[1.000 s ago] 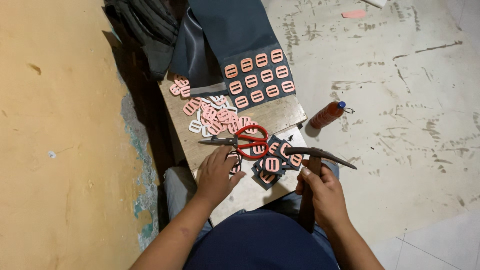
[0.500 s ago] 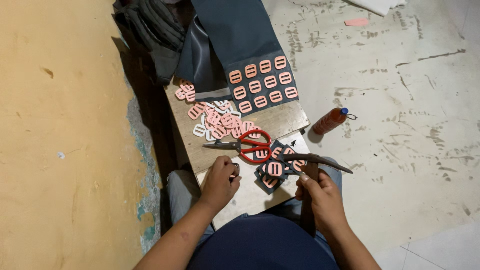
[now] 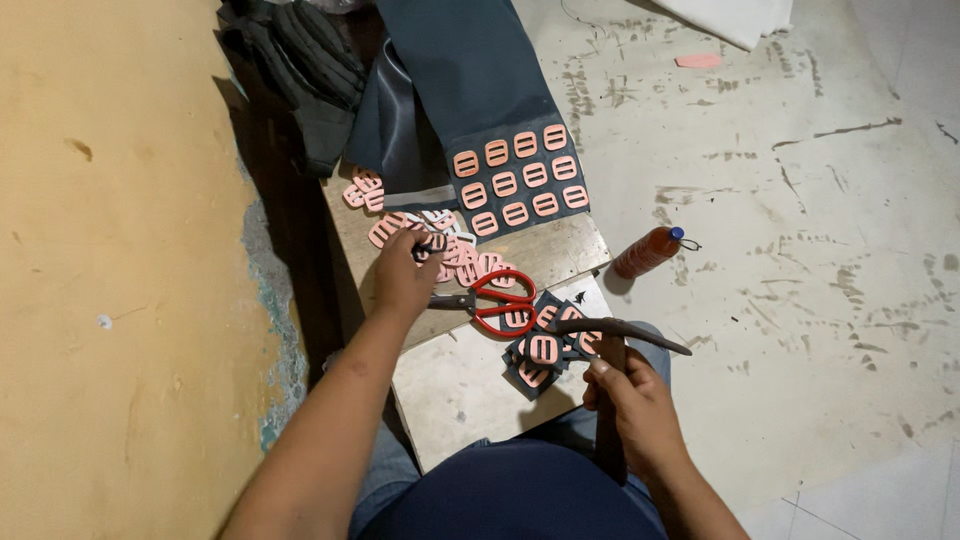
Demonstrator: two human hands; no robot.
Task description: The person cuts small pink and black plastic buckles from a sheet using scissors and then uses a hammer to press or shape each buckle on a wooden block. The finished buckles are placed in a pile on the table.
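My left hand (image 3: 402,275) reaches forward into a loose pile of pink slotted pieces (image 3: 450,250) on a narrow wooden bench (image 3: 560,250), its fingertips pinching one piece. My right hand (image 3: 630,395) grips the wooden handle of a dark hammer (image 3: 615,335), whose head lies over a small heap of dark fabric squares bearing pink pieces (image 3: 545,350). Red-handled scissors (image 3: 500,300) lie between my hands. A dark fabric strip (image 3: 480,90) at the bench's far end carries rows of pink pieces (image 3: 520,180).
A pale board (image 3: 470,390) rests on the bench over my knees. A brown bottle with a blue cap (image 3: 648,251) lies on the stained concrete floor to the right. Dark bundled cloth (image 3: 300,70) sits at the far left beside a yellow wall (image 3: 110,260).
My left hand moved forward from the near fabric squares by the scissors to the loose pile of pink pieces. The right hand stayed on the hammer.
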